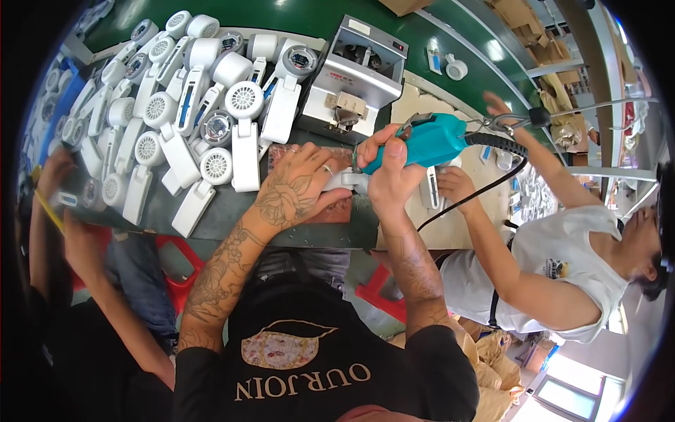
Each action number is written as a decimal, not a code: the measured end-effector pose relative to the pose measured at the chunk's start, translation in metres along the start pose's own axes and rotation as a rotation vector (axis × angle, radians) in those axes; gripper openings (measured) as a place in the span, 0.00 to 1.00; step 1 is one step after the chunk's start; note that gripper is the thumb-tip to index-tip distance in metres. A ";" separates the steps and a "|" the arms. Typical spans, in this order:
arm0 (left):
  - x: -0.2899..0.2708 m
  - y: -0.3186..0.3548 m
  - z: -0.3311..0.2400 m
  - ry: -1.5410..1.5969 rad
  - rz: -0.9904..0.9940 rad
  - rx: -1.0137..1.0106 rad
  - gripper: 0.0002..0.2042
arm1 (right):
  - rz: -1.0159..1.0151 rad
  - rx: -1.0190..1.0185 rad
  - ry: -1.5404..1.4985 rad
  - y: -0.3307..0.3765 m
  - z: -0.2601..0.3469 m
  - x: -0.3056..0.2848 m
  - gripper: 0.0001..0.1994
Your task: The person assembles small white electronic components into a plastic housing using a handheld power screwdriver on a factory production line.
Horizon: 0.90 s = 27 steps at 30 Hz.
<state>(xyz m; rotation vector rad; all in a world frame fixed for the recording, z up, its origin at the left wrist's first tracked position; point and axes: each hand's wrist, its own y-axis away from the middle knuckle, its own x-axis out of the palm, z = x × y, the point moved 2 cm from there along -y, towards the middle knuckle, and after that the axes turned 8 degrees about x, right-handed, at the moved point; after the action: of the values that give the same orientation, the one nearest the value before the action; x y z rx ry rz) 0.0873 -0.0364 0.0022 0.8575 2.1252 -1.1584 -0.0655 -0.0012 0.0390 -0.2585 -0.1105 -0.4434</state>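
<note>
My right hand (391, 170) is wrapped round a teal electric screwdriver (430, 139), held tilted with its nose toward my left hand. A cord runs from its back end, and a cable holds it from the right. My left hand (299, 181) presses a white handheld fan (359, 183) down on a reddish pad (329, 213). The fingers cover most of that fan. Where the screwdriver's tip meets it is hidden by my hands.
A grey screw feeder (357, 79) stands just beyond my hands. White handheld fans (245, 102) lie heaped at the left. Cardboard (411, 112) covers the bench at the right, where a co-worker (555, 271) reaches across. Another person's arms (105, 274) come in at the left.
</note>
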 end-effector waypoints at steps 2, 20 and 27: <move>-0.001 0.000 -0.002 -0.039 0.014 -0.035 0.21 | 0.006 -0.010 -0.024 0.001 0.000 0.000 0.23; -0.011 0.002 -0.006 -0.012 0.024 -0.026 0.19 | 0.008 -0.218 -0.023 -0.054 0.004 0.032 0.17; -0.009 0.000 -0.008 0.002 0.019 -0.015 0.17 | 0.069 -0.189 -0.034 -0.053 -0.005 0.031 0.18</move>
<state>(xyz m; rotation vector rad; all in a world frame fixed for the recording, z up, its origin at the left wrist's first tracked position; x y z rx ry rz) 0.0915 -0.0322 0.0125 0.8711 2.1204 -1.1308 -0.0611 -0.0618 0.0506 -0.4546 -0.0924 -0.3815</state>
